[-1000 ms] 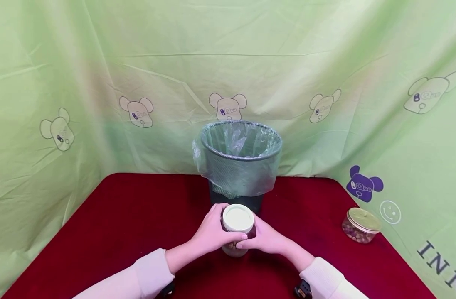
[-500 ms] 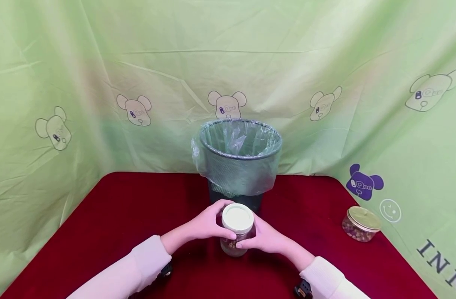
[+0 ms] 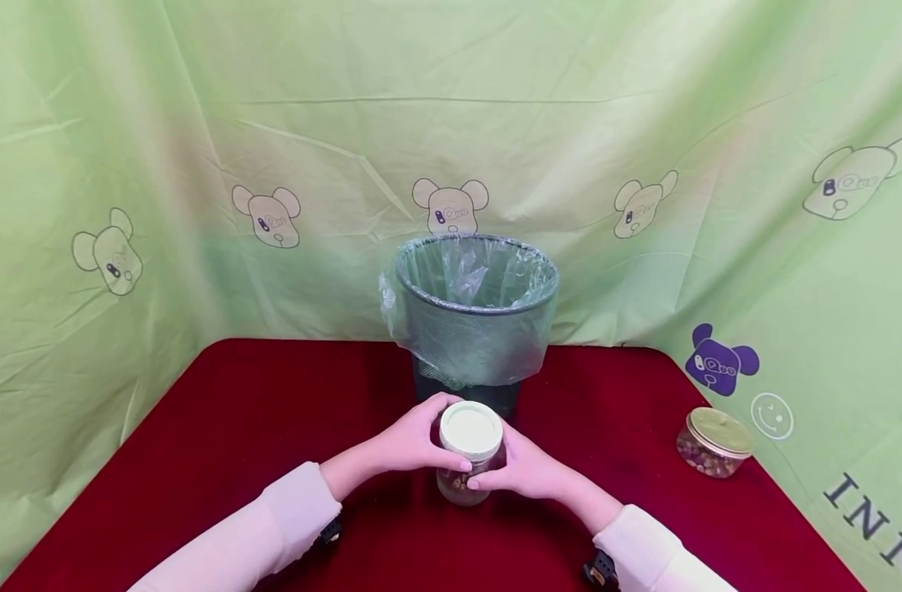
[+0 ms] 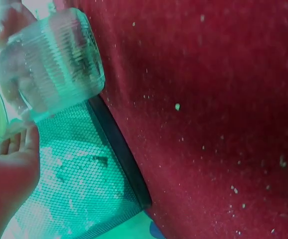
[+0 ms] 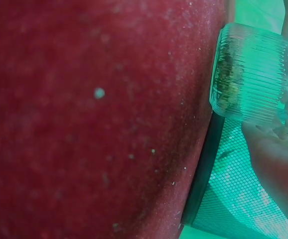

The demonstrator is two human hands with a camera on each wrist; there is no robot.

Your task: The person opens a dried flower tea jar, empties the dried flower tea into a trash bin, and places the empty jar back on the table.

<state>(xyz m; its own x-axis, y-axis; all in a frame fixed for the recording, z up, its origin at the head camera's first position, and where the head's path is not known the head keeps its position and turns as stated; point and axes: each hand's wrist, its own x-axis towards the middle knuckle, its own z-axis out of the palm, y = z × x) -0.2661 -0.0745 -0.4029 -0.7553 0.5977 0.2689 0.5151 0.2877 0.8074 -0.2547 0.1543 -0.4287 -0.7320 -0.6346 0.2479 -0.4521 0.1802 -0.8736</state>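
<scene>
A clear ribbed jar (image 3: 454, 491) with a pale lid (image 3: 471, 431) stands upright on the red cloth, in front of the trash bin. Small brownish pieces lie at the jar's bottom (image 5: 228, 82), plain in the right wrist view. My left hand (image 3: 413, 440) curls round its upper part, thumb right at the lid's lower edge. Lower on the other side, my right hand (image 3: 528, 469) grips the jar's body with its thumb across the front. The far fingers of both hands are mostly hidden behind the jar in the head view.
Behind the jar stands a dark mesh trash bin (image 3: 488, 403) lined with a clear plastic bag (image 3: 480, 349). A second jar, low and gold-lidded (image 3: 715, 444), with small mixed pieces inside, sits at the table's right edge. Green printed cloth (image 3: 332, 279) encloses the table.
My left hand has shifted up and left on the jar, its thumb pulling back from near the right thumb toward the lid edge. My right hand has stayed in place.
</scene>
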